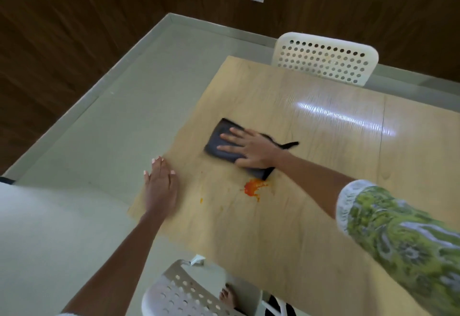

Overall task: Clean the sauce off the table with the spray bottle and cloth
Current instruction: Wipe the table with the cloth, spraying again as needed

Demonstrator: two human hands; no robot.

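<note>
Sauce, a red-orange splat (254,188), sits near the middle of the frame on the pale wood-grain worktop (323,166), with a small orange fleck (201,200) off to its left. Just above it lies the dark grey folded cloth (224,141), its lower corner almost touching the stain's upper edge; whether it actually touches, you cannot tell. Your right hand (251,150) lies flat on that cloth with fingers spread and straight, pressing it down onto the worktop, a thin dark strap of the cloth trailing out to the right of your wrist. Your left hand (160,186) rests palm down at the worktop's left edge, left of the stain, fingers straight and close together, holding nothing. A green-and-white patterned sleeve (398,236) covers your right upper arm at the lower right. One white perforated plastic chair (326,59) stands at the worktop's far edge, upper right of centre, and another white perforated chair (179,293) sits at the bottom of the frame.
</note>
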